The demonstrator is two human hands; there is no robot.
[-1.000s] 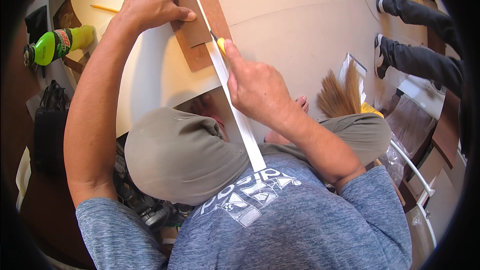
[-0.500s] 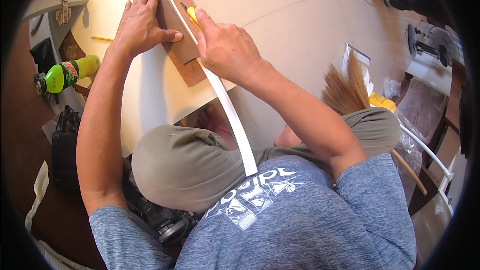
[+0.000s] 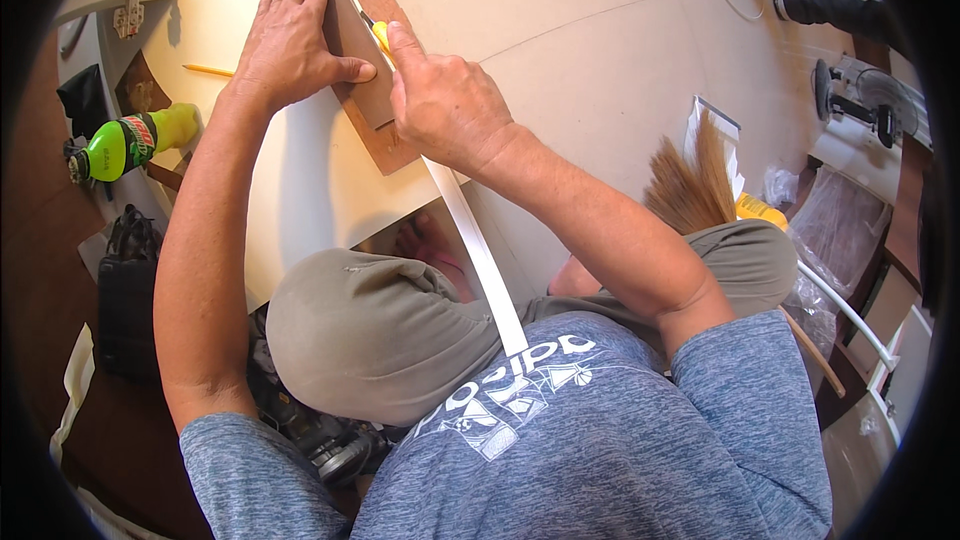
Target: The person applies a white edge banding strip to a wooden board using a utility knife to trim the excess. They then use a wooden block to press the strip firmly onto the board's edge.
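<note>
My left hand (image 3: 285, 50) lies with spread fingers on a dark brown strip (image 3: 368, 105), pressing it onto a lighter reddish-brown board (image 3: 385, 152). My right hand (image 3: 450, 105) grips a yellow-handled cutter (image 3: 380, 33), its blade at the dark strip's right edge, where a narrow white strip (image 3: 470, 240) runs alongside. The white strip extends down to my shirt. Beneath the boards is a cream panel (image 3: 305, 180), with a yellow pencil (image 3: 205, 70) left of my left hand. My palm and part of the cutter's handle are hidden.
A green bottle (image 3: 125, 148) and black bag (image 3: 125, 300) are at left. Right are a straw broom (image 3: 685, 185), a machine like a saw (image 3: 870, 100), plastic wrap (image 3: 840, 215) and white tubing (image 3: 850, 310). Another person's dark-trousered legs (image 3: 830, 15) show at top right.
The cutter moved up along the strips between the first two frames, then slightly back toward me. My left hand still presses the dark strip. The other person's legs have shifted.
</note>
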